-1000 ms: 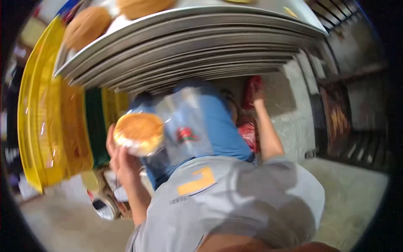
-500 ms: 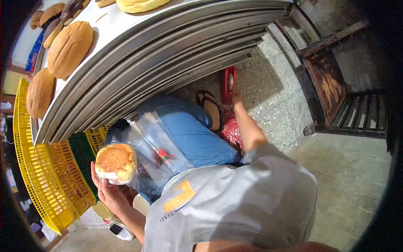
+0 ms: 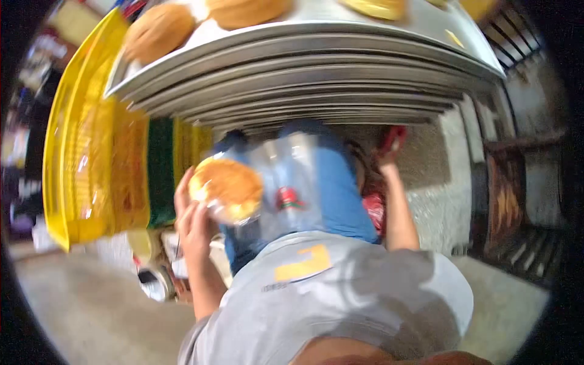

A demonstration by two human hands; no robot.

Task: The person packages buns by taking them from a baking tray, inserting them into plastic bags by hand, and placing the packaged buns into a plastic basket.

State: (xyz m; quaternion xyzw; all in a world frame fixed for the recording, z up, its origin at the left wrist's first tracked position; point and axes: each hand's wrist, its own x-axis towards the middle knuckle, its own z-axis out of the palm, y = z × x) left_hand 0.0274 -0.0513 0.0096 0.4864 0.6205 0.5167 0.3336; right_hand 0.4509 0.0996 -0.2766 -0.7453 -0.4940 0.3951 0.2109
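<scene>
A round golden bread bun in a clear plastic bag is in my left hand, whose fingers wrap its left side and underside. More clear plastic bags with a red and green print lie over my lap, just right of the bun. Down by my right leg, my right hand is closed at the near end of a red tape dispenser; motion blur hides the exact finger positions. A red patterned plastic bundle sits beside the right forearm.
Stacked metal trays stand in front of me, the top one carrying several baked buns. Yellow crates and a green one are at the left. A dark metal rack stands right; an open tin is on the floor.
The view has swung round, so the trays now lie level across the top. My left hand still holds the bagged bun, and my right hand stays at the tape dispenser.
</scene>
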